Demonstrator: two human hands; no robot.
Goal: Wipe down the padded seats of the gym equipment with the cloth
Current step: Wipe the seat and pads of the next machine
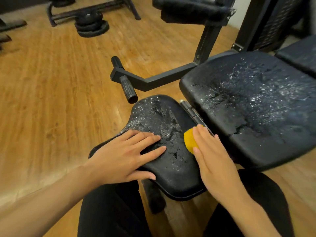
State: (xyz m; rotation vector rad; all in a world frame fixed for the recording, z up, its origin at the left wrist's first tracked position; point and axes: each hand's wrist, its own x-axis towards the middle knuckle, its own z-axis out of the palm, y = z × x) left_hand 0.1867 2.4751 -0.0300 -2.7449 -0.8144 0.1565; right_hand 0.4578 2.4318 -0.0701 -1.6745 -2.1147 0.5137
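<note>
A small black padded seat (172, 168) sits in front of me, speckled with wet droplets. My left hand (126, 154) lies flat on its left side with fingers spread. My right hand (215, 161) presses a yellow cloth (189, 141) with straight fingers onto the seat's right edge; most of the cloth is hidden under the hand. Beyond a metal hinge (193, 112), a larger black padded seat (256, 106) stretches to the right, also covered in droplets.
A black steel arm with a tube handle (128, 88) juts out over the wooden floor (59, 91) left of the seats. An upper black pad (189, 9) and upright frame (208, 36) stand behind. Weight plates (93, 24) lie far back. My dark-trousered legs (111, 211) straddle the small seat.
</note>
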